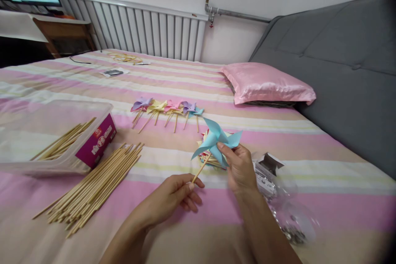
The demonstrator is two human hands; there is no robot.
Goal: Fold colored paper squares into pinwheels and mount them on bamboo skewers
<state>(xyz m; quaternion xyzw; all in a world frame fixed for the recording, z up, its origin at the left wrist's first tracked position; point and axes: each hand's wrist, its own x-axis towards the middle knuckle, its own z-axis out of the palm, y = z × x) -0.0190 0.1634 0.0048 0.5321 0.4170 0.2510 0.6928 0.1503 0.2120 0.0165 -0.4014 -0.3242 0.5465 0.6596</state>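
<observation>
A light-blue paper pinwheel [216,140] is held above the striped bedspread [173,78], just below the middle of the view. Its wooden stick [201,169] has its long axis on a slant, running from the lower end at about 7 o'clock up to the paper head at about 1 o'clock, so that the head points up and away from the person. The lower end of the stick is pinched between thumb and fingertips of the left hand [176,196], the remaining fingers being loosely curled beneath. The right hand [239,169] is closed lightly on the paper head, thumb and forefinger gripping a blade near the hub. Directly behind the held pinwheel, a small stack of coloured paper pieces [210,161] is seen on the bedspread. At 11 o'clock from the hands, a row of finished pinwheels [167,109] in purple, yellow, pink and blue is laid out, sticks pointing toward the person. At 9 o'clock a loose bundle of wooden sticks [95,185] is spread, beside a clear plastic box [55,132] in which more sticks are held. At 3 o'clock a clear bag of small metal pieces [287,214] is lying. A pink pillow [266,82] is placed at 1 o'clock.
</observation>
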